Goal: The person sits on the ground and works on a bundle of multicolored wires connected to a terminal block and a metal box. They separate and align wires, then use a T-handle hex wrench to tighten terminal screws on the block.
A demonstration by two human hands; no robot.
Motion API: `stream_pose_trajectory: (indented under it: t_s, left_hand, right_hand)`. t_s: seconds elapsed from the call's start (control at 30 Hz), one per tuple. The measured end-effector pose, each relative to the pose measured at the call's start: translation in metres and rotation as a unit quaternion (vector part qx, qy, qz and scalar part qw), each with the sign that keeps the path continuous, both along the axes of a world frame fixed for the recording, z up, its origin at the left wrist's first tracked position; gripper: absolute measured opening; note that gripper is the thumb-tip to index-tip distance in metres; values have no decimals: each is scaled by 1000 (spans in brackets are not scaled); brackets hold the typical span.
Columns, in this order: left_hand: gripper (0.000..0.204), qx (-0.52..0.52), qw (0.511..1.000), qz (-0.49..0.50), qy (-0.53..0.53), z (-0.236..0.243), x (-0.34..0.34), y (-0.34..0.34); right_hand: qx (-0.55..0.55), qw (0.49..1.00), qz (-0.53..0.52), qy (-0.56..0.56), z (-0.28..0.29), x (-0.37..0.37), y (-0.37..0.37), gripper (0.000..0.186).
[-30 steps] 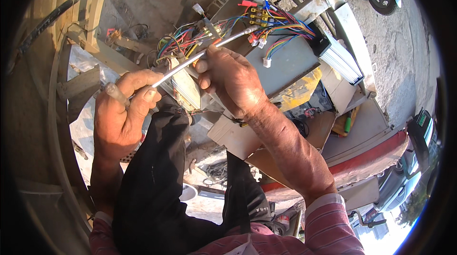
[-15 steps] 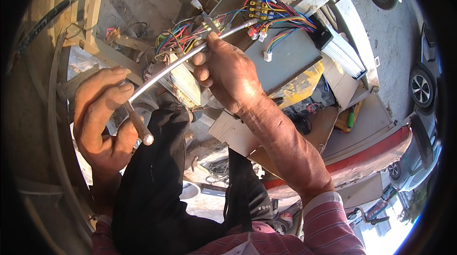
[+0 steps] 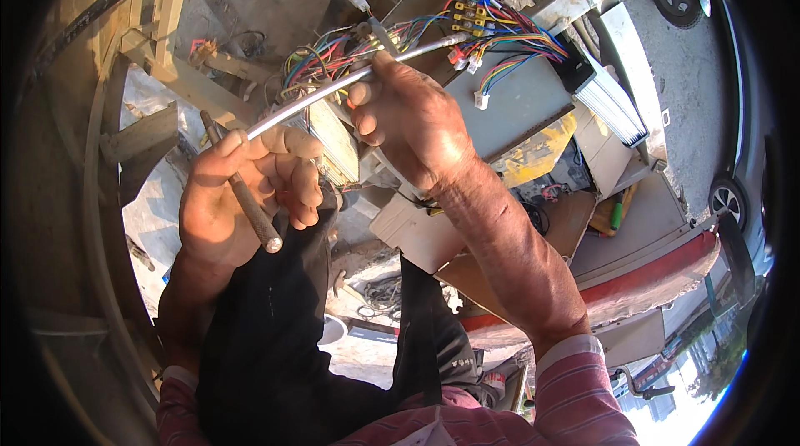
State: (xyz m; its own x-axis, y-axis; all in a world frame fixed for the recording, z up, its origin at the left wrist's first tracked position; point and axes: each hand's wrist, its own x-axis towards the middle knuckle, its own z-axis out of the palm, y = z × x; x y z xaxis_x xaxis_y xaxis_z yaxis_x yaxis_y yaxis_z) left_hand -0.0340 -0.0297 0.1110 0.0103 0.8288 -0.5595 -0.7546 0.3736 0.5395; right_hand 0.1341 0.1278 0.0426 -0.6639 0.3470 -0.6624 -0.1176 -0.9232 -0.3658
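My left hand (image 3: 242, 188) grips a thin metal rod tool (image 3: 243, 196) that slants down to a round end, and its fingertips also pinch the near end of a long grey cable (image 3: 333, 85). My right hand (image 3: 408, 117) is closed around the same cable farther along, close to a bundle of many-coloured wires (image 3: 492, 50) with small connectors. The cable runs from my left fingers up and right past my right thumb to the wire bundle. The wires spread over a grey metal box (image 3: 521, 104).
A silver finned module (image 3: 612, 104) lies right of the box. A red-edged vehicle body panel (image 3: 658, 271) curves below right. Wooden frame pieces (image 3: 167, 71) stand at left. Another tangle of wires (image 3: 321, 63) sits above my left hand. Black cloth (image 3: 275, 346) covers my lap.
My left hand has turned and closed on the rod, which now slants down to the right. It has taken the cable's near end in its fingertips. My right hand stays on the cable.
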Motion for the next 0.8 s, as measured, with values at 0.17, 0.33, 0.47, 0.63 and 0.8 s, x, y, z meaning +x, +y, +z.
stream_pose_trajectory:
  t_s: [0.17,0.33,0.47,0.63,0.8]
  left_hand:
    - [76,23,999,-17,15,4,-2,9]
    - [74,0,998,-14,69,6,1,8]
    - [74,4,998,-8,68,7,2,10]
    - [73,17,997,-10,78,7,2,13]
    - [71,7,993,-19,119,10,4,13]
  right_hand:
    - [191,963,137,-127,5,20,21,48]
    - [815,444,184,-323,2,61,89,29]
    - [875,289,241,-305,-15,79,121,35]
    - [844,374,273,-271,-31,90,130,35]
    - [825,435,267,-242,-38,91,136,30]
